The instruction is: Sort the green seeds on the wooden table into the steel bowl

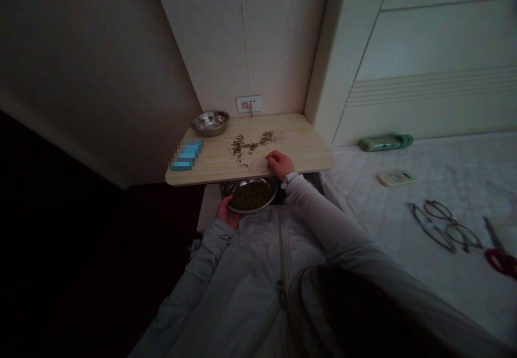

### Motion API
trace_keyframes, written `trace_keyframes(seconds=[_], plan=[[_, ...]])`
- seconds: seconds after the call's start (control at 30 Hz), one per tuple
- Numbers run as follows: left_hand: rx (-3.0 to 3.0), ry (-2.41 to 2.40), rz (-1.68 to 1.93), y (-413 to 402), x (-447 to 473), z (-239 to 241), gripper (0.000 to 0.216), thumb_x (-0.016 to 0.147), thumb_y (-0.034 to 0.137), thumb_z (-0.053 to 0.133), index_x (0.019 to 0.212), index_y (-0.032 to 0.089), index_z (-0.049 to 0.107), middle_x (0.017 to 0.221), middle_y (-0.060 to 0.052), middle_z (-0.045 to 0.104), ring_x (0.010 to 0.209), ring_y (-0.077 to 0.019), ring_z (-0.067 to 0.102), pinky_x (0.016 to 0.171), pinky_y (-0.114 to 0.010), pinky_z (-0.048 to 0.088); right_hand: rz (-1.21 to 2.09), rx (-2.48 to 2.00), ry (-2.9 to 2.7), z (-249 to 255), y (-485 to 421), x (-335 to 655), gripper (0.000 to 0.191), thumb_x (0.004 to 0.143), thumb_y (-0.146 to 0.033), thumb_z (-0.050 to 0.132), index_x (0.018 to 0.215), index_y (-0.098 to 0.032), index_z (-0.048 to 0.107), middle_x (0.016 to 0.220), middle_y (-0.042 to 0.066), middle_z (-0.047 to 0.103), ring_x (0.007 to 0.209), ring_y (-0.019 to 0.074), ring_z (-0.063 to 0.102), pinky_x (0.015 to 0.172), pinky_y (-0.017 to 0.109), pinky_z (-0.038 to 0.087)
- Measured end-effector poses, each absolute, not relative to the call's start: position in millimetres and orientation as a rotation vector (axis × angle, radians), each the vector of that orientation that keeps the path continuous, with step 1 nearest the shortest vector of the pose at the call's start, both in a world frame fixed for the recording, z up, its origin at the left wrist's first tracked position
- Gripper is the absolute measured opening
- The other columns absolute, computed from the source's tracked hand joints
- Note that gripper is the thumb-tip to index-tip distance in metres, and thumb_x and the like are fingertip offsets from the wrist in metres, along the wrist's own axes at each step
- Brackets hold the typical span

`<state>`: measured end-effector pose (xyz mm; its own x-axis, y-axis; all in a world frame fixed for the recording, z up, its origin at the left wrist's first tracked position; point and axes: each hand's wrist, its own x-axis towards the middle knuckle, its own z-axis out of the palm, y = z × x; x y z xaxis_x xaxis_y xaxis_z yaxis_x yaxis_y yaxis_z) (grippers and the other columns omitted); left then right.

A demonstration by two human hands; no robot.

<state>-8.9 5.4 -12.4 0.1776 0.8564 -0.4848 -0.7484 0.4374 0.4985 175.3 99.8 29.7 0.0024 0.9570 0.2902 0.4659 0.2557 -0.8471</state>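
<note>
My left hand (229, 213) grips the rim of a metal bowl (276, 184) just below the table's front edge, tilted slightly. Inside it lies a mass of small dark green grains (252, 195), too small to name. Over the front of the wooden tabletop (210, 167), my right hand (279, 164) is closed on a thin, see-through rounded piece (257, 164) resting at the board's edge. Just beyond that piece, loose small grains (252, 146) are scattered in an uneven band across the wood.
A second metal bowl (210, 124) stands at the table's back left, with a blurred-out blue object (187, 155) before it. Behind is a wall socket (249, 104) with a plug. On the white bed at right lie a green case (385, 142), eyeglasses (448, 223) and red-handled scissors (501, 261).
</note>
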Motion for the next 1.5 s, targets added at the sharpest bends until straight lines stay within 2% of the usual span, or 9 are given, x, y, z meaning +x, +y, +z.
trace_keyframes(seconds=[0.33,0.7,1.03,1.27,1.5], plan=[[0.145,0.786,1.139,5.7,-8.9,-12.6,0.027,0.068,0.023,0.041,0.090,0.015,0.055,0.079,-0.006,0.063,0.095,-0.0223,0.050,0.080,-0.040,0.040,0.616,-1.402,-1.643,29.4,98.9,174.3,0.019,0.063,-0.025,0.040,0.073,-0.019,0.055,0.055,-0.004,0.054,0.056,0.0102,0.048,0.058,0.023,0.037],[0.157,0.787,1.124,5.1,-8.9,-10.6,0.025,0.068,0.024,0.042,0.086,0.014,0.056,0.080,-0.007,0.063,0.093,-0.0227,0.051,0.078,-0.040,0.041,0.631,-1.405,-1.642,31.0,98.2,174.2,0.020,0.063,-0.025,0.040,0.074,-0.019,0.055,0.055,-0.004,0.054,0.056,0.0094,0.048,0.057,0.021,0.037],[0.162,0.787,1.131,4.3,-7.8,-9.2,0.028,0.068,0.023,0.041,0.090,0.014,0.055,0.083,-0.008,0.063,0.097,-0.0231,0.049,0.080,-0.041,0.040,0.630,-1.397,-1.646,28.4,99.6,174.3,0.020,0.064,-0.025,0.040,0.075,-0.019,0.055,0.055,-0.004,0.054,0.056,0.0100,0.049,0.057,0.022,0.038],[0.151,0.798,1.146,5.0,-7.8,-10.2,0.023,0.068,0.023,0.042,0.083,0.015,0.057,0.074,-0.005,0.064,0.093,-0.0224,0.051,0.080,-0.040,0.040,0.584,-1.427,-1.683,32.3,96.8,174.4,0.020,0.064,-0.025,0.040,0.075,-0.019,0.055,0.056,-0.003,0.055,0.057,0.0102,0.048,0.057,0.022,0.037],[0.150,0.790,1.136,6.3,-8.9,-12.2,0.024,0.068,0.023,0.041,0.085,0.015,0.056,0.078,-0.006,0.064,0.094,-0.0225,0.050,0.080,-0.041,0.039,0.528,-1.423,-1.720,29.4,95.4,173.1,0.021,0.065,-0.027,0.039,0.077,-0.019,0.055,0.056,-0.003,0.054,0.055,0.0100,0.047,0.057,0.022,0.036]])
